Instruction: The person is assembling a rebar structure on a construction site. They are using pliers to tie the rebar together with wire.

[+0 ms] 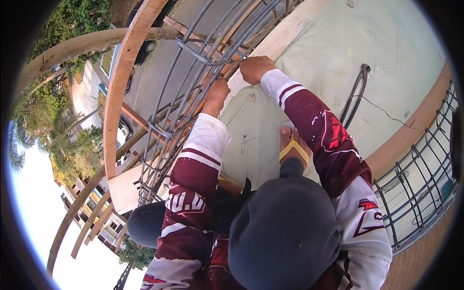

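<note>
A cage of grey steel reinforcing bars (169,92) runs along the boarded edge to my left, with bent stirrups (198,55) around its long bars. My left hand (216,93) is closed against the near bars, its fingertips partly hidden. Slightly farther right, my right hand (257,69) is closed in a pinch at the end of a stirrup, above the timber edge. What either hand grips is too small or hidden to make out. On the pale sheet right of my right forearm lie dark long-handled pincers (355,94).
Pale sheeting (386,38) covers the deck under my sandalled foot (294,145). Short wire scraps (246,140) lie on it. Another bar cage (411,179) stands at right. Beyond the left edge are curved-looking timbers (123,82) and, far below, a road (150,77) with vehicles.
</note>
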Tool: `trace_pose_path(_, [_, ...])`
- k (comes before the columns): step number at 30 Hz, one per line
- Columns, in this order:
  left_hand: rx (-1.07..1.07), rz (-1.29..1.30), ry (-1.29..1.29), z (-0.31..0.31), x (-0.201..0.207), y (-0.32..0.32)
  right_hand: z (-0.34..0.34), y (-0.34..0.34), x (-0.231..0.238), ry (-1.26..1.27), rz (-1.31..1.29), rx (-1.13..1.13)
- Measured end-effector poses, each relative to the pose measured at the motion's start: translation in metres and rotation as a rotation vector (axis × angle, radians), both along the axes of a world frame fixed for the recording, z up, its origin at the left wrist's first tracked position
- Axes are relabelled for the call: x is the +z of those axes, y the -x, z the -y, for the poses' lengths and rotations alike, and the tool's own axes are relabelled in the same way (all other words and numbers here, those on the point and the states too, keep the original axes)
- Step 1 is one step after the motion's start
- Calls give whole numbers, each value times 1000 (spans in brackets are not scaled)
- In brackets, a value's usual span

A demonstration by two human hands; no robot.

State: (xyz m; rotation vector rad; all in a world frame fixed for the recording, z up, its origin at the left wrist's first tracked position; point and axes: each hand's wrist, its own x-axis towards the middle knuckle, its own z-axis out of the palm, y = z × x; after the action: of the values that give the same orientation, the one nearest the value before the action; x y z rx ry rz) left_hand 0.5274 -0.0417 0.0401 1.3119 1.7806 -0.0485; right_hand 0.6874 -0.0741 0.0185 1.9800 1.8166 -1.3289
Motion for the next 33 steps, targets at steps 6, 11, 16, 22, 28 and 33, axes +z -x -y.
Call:
trace_pose_path(6, [233,169,140,2,-3,-11,10,-3,9,-157,73,25])
trace_pose_path(11, [346,211,200,-2,-15,-18,19,-7,20,-271,139,-123])
trace_pose_path(16, [368,196,186,-6,-20,-29,12,-18,19,-104,27,-115])
trace_pose_path(22, [367,184,214,-8,-20,-41,9,-28,1,-168,-114,-172])
trace_pose_path(28, [-92,-76,76,-9,-24,-48,7,-33,-4,-158,-196,-67])
trace_pose_path(33, [-218,-155,13,-12,-17,-58,2,-41,1,-165,-215,46])
